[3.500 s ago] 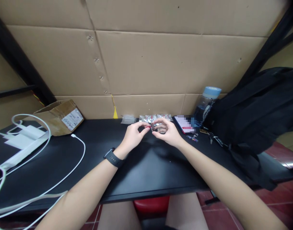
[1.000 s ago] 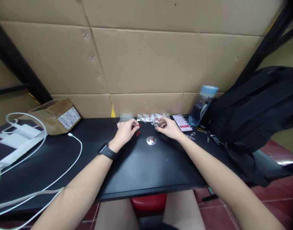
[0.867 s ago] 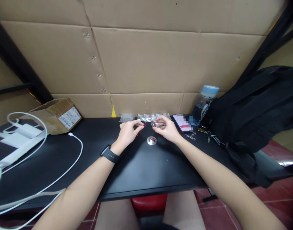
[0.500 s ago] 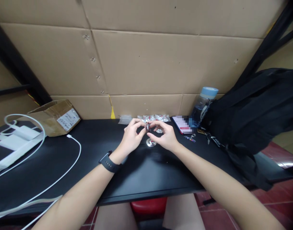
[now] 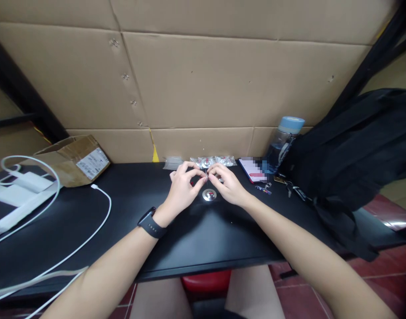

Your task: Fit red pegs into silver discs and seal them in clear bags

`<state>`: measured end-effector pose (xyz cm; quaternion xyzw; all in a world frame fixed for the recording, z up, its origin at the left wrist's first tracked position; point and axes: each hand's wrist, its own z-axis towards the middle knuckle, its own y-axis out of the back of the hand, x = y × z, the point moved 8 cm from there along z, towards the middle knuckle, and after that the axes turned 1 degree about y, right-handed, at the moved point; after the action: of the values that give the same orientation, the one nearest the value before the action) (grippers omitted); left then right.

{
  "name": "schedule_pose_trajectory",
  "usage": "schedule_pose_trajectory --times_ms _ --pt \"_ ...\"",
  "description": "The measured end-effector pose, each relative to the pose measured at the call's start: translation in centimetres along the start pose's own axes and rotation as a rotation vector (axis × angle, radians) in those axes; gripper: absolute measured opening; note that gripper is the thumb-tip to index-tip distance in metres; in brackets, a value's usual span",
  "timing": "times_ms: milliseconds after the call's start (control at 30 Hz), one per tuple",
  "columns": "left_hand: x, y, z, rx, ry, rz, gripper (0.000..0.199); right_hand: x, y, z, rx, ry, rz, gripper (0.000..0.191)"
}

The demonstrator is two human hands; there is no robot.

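A thin metal disc (image 5: 206, 176) is seen edge-on between my two hands, above the black table. My left hand (image 5: 187, 182), with a dark watch on its wrist, pinches it from the left. From the right, my right hand (image 5: 224, 182) grips the same disc between thumb and fingers. Just below the hands, a round silver piece with a red centre (image 5: 209, 195) lies flat on the table. Behind my fingers is a row of clear-wrapped silver and red pieces (image 5: 227, 161), partly hidden. A small red bit shows beside my left fingers.
Clear plastic bags (image 5: 173, 163) lie at the back edge. An open cardboard box (image 5: 68, 166), white chargers (image 5: 23, 188) and cables are left; a phone (image 5: 252, 169), a keychain (image 5: 263, 189), a bottle (image 5: 282, 144) and a black backpack (image 5: 352, 150) are right.
The piece between my hands has turned from showing a dark, rounded face to a thin edge. My fingers have shifted around it. The view has tilted slightly downward.
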<state>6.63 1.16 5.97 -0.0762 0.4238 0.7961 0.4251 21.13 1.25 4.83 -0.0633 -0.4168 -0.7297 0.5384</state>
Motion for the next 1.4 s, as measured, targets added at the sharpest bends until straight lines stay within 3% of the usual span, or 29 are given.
schedule_pose_trajectory --times_ms 133,300,367,500,700,833,933,1100,1200,1400 --pt "0.7 -0.2 0.3 0.02 0.03 -0.037 0.017 -0.9 0.2 -0.1 0.066 -0.015 -0.238 0.015" --pt "1.2 -4.5 -1.2 0.423 -0.137 0.088 0.02 -2.7 0.8 -0.6 0.287 -0.055 -0.476 0.014" --pt "1.1 -5.8 -1.9 0.505 -0.198 0.112 0.024 -3.9 1.1 -1.1 0.39 -0.135 -0.502 0.015" --pt "0.7 -6.4 -2.0 0.5 -0.256 0.152 0.014 -5.4 1.2 -2.0 0.539 -0.285 -0.403 0.01" --pt "1.5 -5.6 -1.1 0.426 -0.198 0.167 0.015 -4.5 -0.1 -2.2 0.609 -0.227 -0.345 0.008" --pt "2.8 -4.9 -0.7 0.351 -0.086 0.059 0.017 -4.8 -0.3 -1.9 0.559 -0.234 -0.484 0.011" --pt "3.4 -4.6 -0.5 0.324 0.003 -0.016 0.016 -4.6 -0.2 -1.5 0.508 -0.203 -0.442 0.016" --pt "3.9 -4.1 -0.2 0.254 0.16 -0.178 0.015 -4.9 0.3 -0.8 0.214 -0.305 0.005 0.011" --pt "4.3 -4.3 -0.3 0.198 0.23 -0.35 0.017 -5.6 -0.5 -1.0 0.06 -0.407 0.283 0.02" --pt "5.0 -4.4 -0.6 0.137 0.29 -0.435 0.019 -5.7 -2.3 -1.5 -0.01 -0.521 0.646 0.035"
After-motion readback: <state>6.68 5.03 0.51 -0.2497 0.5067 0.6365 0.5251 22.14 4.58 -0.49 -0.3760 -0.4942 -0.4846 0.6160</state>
